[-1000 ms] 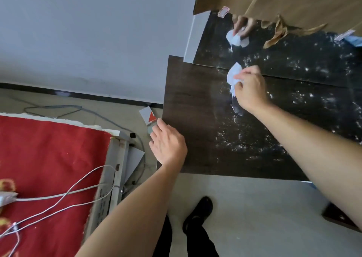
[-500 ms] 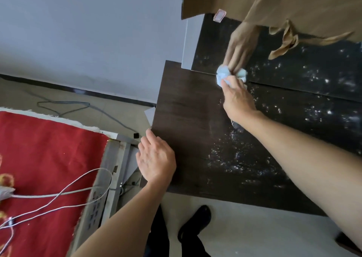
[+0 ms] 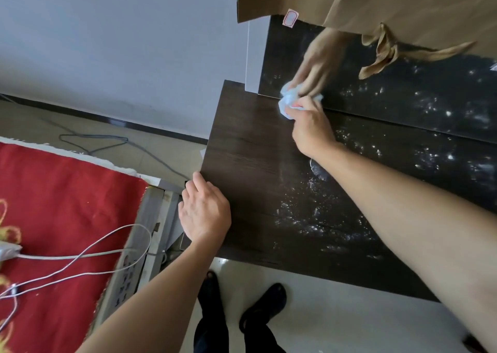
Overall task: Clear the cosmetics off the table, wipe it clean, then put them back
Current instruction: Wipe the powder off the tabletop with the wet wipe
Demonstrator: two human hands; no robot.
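Note:
A dark wood table (image 3: pixel 250 153) stands against a mirror (image 3: pixel 419 83). My right hand (image 3: pixel 309 126) grips a crumpled pale blue tissue (image 3: pixel 285 102) and presses it on the tabletop at the mirror's lower left corner. The mirror shows the hand and tissue reflected. White specks and streaks lie on the right part of the tabletop and across the glass. My left hand (image 3: pixel 204 212) rests with its fingers straight on the table's left front edge. No cosmetics are in view.
A red patterned cloth (image 3: pixel 53 218) covers a surface at left, with white cables (image 3: pixel 80 261) across it and a metal frame (image 3: pixel 145 234) at its edge. A grey cable (image 3: pixel 107 140) lies on the floor by the wall. My dark shoes (image 3: pixel 258 307) stand below the table's front edge.
My right hand moved the tissue away from me, from the tabletop's middle to the mirror's base. My left hand shifted from beside the table onto its left front edge.

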